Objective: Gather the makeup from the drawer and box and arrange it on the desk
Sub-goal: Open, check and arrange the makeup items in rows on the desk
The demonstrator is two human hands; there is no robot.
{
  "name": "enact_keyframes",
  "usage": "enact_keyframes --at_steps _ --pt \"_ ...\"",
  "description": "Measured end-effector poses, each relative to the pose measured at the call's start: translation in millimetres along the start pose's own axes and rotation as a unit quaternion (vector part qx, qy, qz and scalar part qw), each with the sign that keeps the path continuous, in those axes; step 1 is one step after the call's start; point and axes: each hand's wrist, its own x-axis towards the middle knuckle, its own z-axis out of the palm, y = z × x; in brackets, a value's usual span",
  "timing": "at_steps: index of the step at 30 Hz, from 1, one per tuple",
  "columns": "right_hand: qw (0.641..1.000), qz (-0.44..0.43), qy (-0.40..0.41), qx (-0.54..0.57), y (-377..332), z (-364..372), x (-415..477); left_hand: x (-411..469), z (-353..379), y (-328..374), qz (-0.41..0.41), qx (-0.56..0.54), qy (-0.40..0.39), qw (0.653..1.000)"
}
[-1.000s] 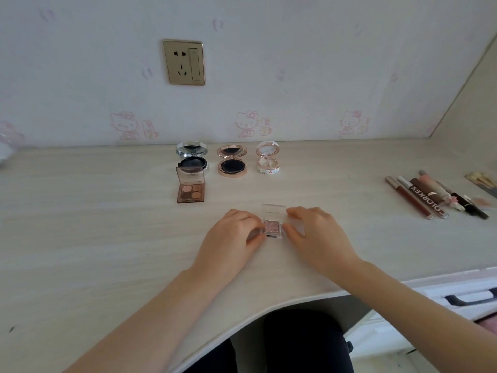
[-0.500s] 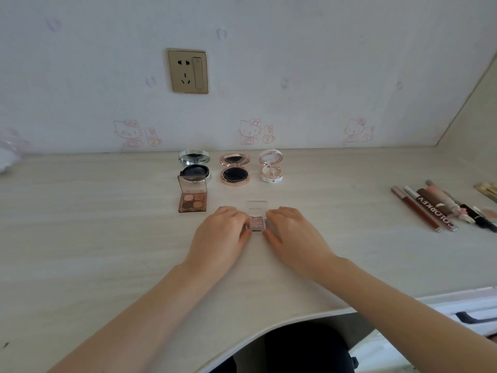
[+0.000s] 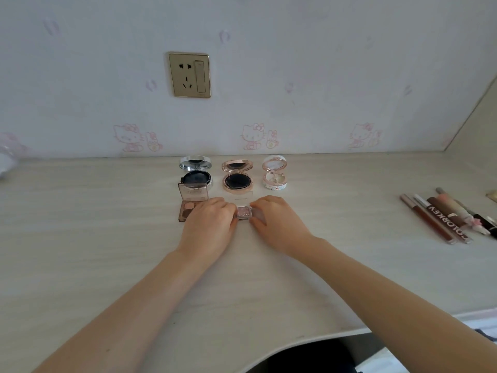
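Moved: both hands and the glitter pot (image 3: 244, 213) have slid away from the desk edge toward the row of compacts. The pot now sits just right of the brown palette.
Near edge: curved cut-out in the desk (image 3: 80, 251), which is pale wood-grain laminate, matte. There is a dark shape below it, probably the person's lap.
Left hand (image 3: 212, 220): fingers curled, pinching the pot's left side. It hides the palette's near right corner.
Right hand (image 3: 278, 223): fingers curled, pinching the pot's right side.
Glitter pot: small and square with a pink sparkle fill. Its clear lid stands open behind it. It rests on the desk between the two hands.
Brown palette (image 3: 192, 191): rectangular, with a translucent brown lid raised and tan and brown pans.
Right side: lip pencils and tubes (image 3: 435, 219), slim, laid side by side, well apart from the hands. One brown tube reads COLORKEY.
Back row: silver compact (image 3: 195, 173), rose-gold compact (image 3: 237, 175), white compact (image 3: 274, 173). All are round with lids up.
Wall: gold socket plate (image 3: 189, 74) on pale wallpaper with pink cat figures.
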Motion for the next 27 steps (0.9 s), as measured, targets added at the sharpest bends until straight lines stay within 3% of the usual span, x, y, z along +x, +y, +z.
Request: enact_keyframes --at_steps 8,19,27 --pt "1.0 0.006 0.004 -0.008 -3 1 12 5 -5 0 -0.013 0.048 0.007 0.999" --pt "1.0 0.004 0.016 -0.012 5 -1 5 3 -6 4 -0.035 0.027 0.005 0.999" --pt "0.997 -0.01 0.033 -0.065 36 -22 -35 -7 -7 38 0.046 -0.008 -0.009 0.999"
